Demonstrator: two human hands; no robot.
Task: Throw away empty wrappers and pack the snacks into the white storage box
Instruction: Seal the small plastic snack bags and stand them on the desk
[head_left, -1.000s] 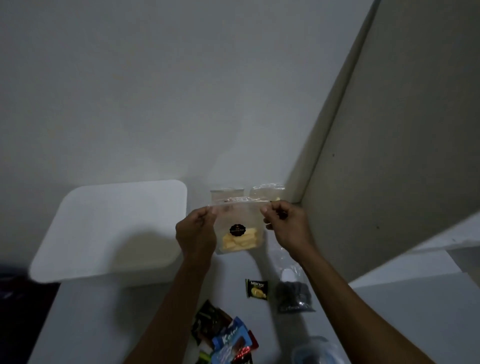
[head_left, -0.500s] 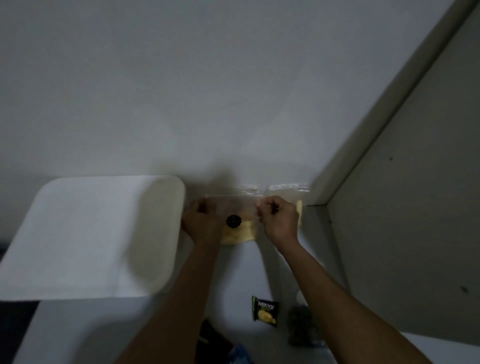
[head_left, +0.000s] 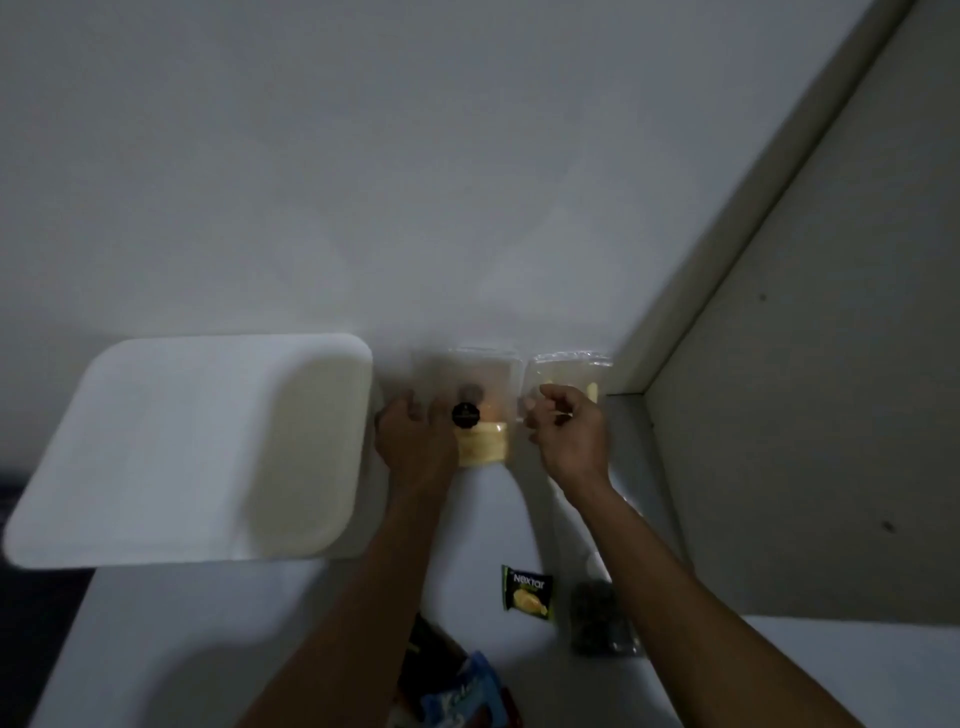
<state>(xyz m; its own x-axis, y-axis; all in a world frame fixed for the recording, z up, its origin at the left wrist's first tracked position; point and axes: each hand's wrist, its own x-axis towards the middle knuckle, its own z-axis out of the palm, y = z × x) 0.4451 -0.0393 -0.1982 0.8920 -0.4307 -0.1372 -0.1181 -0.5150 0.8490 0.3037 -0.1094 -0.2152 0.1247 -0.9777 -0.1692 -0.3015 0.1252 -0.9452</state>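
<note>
Head view: white box (head_left: 197, 447) at 9 o'clock, lid on, so it needs opening before packing. Clear bag (head_left: 480, 415) of yellow snacks at center, against wall. Left hand (head_left: 415, 441) on its edge, blurred, grip unclear. Right hand (head_left: 569, 431) curled, apparently holding nothing. Support bag underneath. Nextar pack (head_left: 527, 592) at 5 o'clock.
</note>
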